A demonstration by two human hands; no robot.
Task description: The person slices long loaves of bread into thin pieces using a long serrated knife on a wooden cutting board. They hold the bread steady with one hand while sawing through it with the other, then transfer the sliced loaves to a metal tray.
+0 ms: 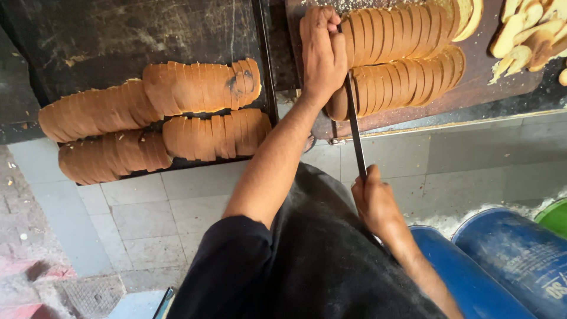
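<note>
Head view:
Left hand (322, 50): grip closed over the near end of the brown loaves (401, 56), steadying them on the wooden board (472, 88).
Right hand (375, 201): grip closed on the knife (354, 127) handle.
Knife: blade upright against the loaf end, beside the left hand.
Tray (118, 35): four sliced loaves (201, 87), well apart, left.
Blue drums (508, 260): lower right, on the floor.

Soft, even daylight, sharp at centre, with wide-angle stretching and slight blur toward the edges.

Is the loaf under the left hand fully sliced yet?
Mostly: the loaf shows slice lines along its length, but the left hand hides its near end.
</note>
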